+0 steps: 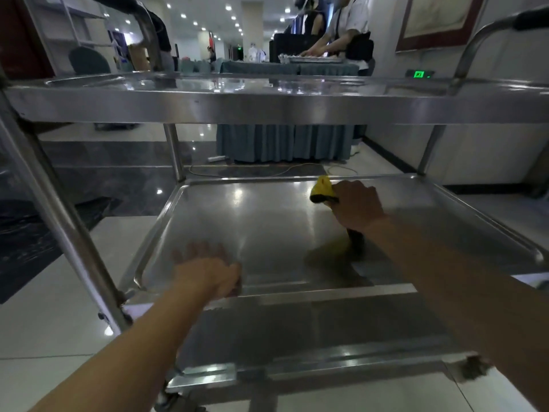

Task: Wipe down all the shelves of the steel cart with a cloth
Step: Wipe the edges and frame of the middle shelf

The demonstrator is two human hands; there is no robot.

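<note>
The steel cart has three shelves in view: a top shelf (267, 102), a middle shelf (267, 227) and a bottom shelf (297, 337). My right hand (358, 205) grips a yellow cloth (322, 188) and holds it against the far right part of the middle shelf. My left hand (209, 276) rests on the near edge of the middle shelf, thumb over the rim; the fingers are curled over the lip and partly hidden.
Upright steel posts (59, 209) stand at the cart's corners, with a handle (487, 34) at upper right. Beyond the cart are a skirted table (285, 144), cables on the tiled floor, and a person working at a counter (341, 46).
</note>
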